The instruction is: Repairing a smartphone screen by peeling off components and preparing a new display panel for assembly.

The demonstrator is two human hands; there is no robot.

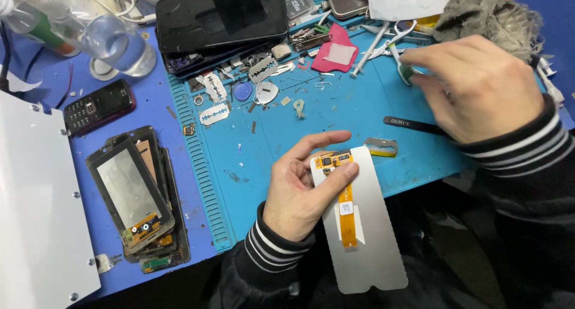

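My left hand grips a grey phone display panel by its top end, back side up, with an orange flex cable running down its middle. My thumb presses the cable's connector end. My right hand hovers over the blue work mat at the right, fingers curled near a pair of green-handled scissors. Whether it touches them is unclear. Black tweezers lie just below that hand. A razor blade rests beside the panel.
A stack of broken phone screens lies at left. A small black keypad phone, a clear bottle, a black phone, loose razor blades and small parts crowd the mat's top. A white metal plate sits far left.
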